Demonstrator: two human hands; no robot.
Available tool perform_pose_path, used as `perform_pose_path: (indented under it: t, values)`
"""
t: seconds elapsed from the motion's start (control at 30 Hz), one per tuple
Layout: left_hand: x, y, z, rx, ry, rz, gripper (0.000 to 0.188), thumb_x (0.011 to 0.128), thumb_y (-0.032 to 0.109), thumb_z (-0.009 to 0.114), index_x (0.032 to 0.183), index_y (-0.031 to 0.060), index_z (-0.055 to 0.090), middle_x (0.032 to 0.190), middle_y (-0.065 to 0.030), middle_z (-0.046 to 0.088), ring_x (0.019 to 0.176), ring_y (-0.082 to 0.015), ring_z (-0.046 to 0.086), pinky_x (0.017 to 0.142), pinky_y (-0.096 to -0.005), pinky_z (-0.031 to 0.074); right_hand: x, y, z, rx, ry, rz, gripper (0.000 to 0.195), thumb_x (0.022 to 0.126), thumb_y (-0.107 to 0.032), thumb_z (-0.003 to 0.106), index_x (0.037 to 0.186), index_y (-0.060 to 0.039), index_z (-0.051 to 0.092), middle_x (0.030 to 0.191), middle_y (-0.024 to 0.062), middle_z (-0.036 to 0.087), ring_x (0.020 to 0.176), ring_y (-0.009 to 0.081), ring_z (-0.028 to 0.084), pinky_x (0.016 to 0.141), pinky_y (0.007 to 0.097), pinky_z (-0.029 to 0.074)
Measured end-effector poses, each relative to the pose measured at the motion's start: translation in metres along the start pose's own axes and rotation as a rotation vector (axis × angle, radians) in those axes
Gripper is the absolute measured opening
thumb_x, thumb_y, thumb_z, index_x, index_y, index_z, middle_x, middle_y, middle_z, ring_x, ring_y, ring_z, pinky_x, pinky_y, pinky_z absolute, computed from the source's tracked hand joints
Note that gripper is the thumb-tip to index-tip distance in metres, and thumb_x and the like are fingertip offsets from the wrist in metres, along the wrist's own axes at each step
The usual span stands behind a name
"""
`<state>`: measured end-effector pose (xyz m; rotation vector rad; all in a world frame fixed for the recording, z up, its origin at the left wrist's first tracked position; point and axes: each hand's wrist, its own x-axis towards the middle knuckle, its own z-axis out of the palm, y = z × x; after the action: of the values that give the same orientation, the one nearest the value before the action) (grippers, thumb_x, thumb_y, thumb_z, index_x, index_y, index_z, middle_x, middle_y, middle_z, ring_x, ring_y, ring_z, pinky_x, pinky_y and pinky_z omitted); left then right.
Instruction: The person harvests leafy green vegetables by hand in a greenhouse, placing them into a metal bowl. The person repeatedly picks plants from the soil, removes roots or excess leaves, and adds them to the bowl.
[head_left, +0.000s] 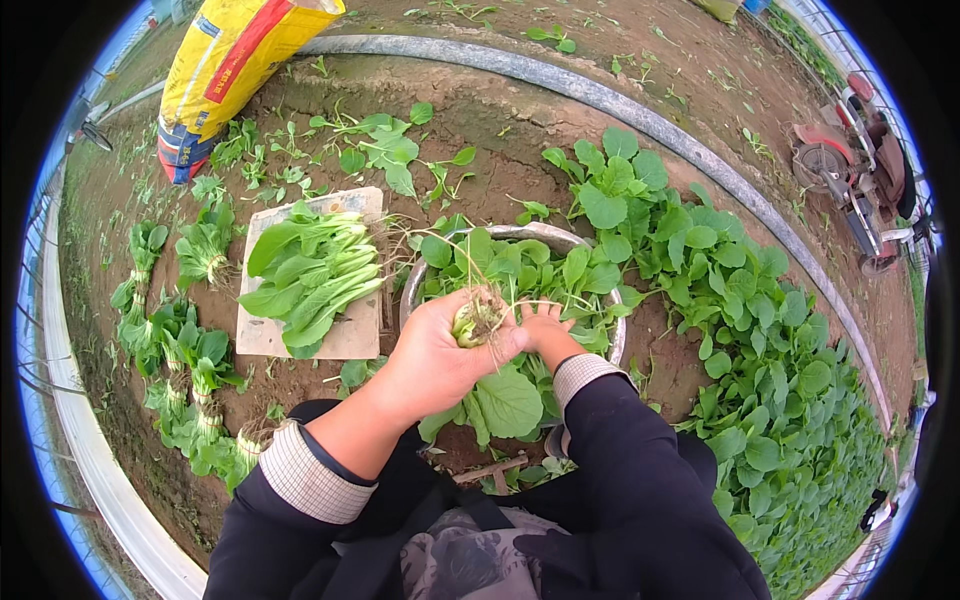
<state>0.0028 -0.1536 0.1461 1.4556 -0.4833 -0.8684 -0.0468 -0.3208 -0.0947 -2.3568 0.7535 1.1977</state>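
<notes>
My left hand (442, 352) is closed around the root end of some leafy greens, whose broad leaves (510, 401) hang below the fist. Roots with soil stick out at the thumb side. Just to the right, my right hand (547, 330) has its fingers spread over a round basin (619, 337) heaped with loose greens (540, 262); whether it touches a thin stem or root there is hard to tell. Left of the basin, a row of trimmed greens (322, 270) lies on a pale board (360, 334), roots to the right. Tied bunches of greens (206, 390) rest on the soil farther left.
A yellow sack (232, 67) stands at the upper left. A grey hose (525, 67) curves across the soil. Dense growing greens (787, 390) fill the right side, and a red scooter (855, 165) is at the far right. Loose leaves (390, 146) lie beyond the board.
</notes>
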Motion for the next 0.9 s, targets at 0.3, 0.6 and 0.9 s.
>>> perform_pose_path:
  t: [0.3,0.6,0.9]
  values:
    - [0.009,0.008,0.008,0.057,-0.033,-0.171,0.008,0.085,0.003,0.065,0.088,0.004,0.058,0.078,0.0036,0.054,0.071,-0.0045,0.047,0.065,-0.021,0.041,0.033,-0.019,-0.132,-0.021,0.66,-0.422,0.027,0.08,-0.026,0.059,0.094,-0.0037,0.064,0.101,0.0131,0.064,0.095,0.0335,0.061,0.085,0.0434,0.048]
    - [0.021,-0.001,-0.003,0.092,-0.02,-0.402,0.01,0.084,0.004,0.067,0.089,0.0024,0.059,0.081,-0.0004,0.058,0.074,-0.0077,0.051,0.068,-0.023,0.043,0.17,0.028,-0.154,-0.011,0.602,-0.274,0.034,0.076,-0.008,0.06,0.108,-0.0015,0.055,0.116,0.0173,0.055,0.109,0.0333,0.053,0.093,0.0421,0.043]
    - [0.035,-0.016,-0.003,0.037,-0.057,-0.43,0.017,0.082,-0.002,0.067,0.095,0.0025,0.056,0.086,-0.003,0.061,0.078,-0.0088,0.055,0.071,-0.0245,0.047,0.23,0.075,-0.115,-0.564,0.553,0.006,0.028,0.084,-0.018,0.052,0.11,-0.0084,0.059,0.111,0.0112,0.061,0.108,0.03,0.055,0.092,0.0429,0.042]
